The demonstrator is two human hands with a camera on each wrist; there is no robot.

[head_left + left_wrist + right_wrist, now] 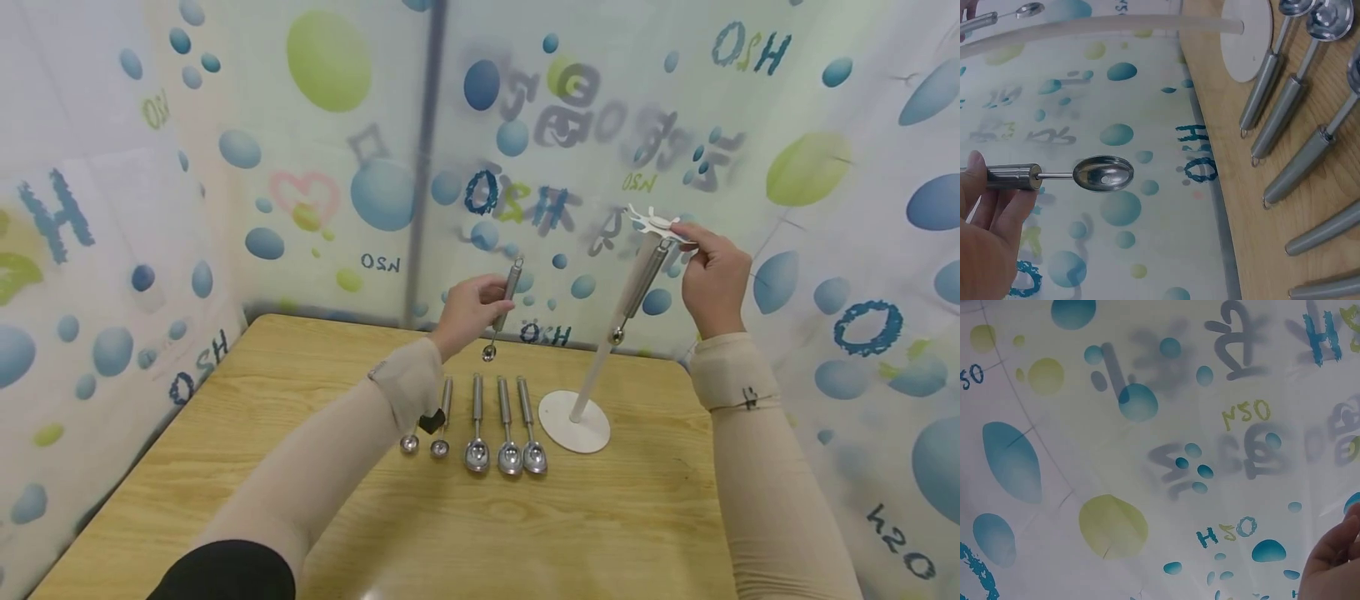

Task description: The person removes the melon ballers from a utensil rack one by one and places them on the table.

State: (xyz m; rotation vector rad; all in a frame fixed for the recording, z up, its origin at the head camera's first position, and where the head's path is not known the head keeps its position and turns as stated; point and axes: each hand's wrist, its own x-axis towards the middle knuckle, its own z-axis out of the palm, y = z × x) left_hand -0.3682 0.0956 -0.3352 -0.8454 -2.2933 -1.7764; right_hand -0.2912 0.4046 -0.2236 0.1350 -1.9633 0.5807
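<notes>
My left hand [468, 312] pinches the steel handle of a small melon baller [511, 287] above the table's back edge. In the left wrist view, the oval bowl of this melon baller [1102, 173] points away from the fingers. At the right, my right hand [718, 271] grips the edge of the white hooked top [656, 222] of a hanging rack. Another melon baller [647, 279] hangs from that top, bowl down, beside the pole [595, 377]. Only part of the right hand [1337, 562] shows in the right wrist view; its grip is out of frame there.
On the wooden table [450, 533] lie three larger scoops, among them the middle scoop [510, 458], and two smaller scoops, including one [440, 448] near my left sleeve. The rack's round white base [555, 421] stands right of them. A patterned curtain [330, 250] closes off the back.
</notes>
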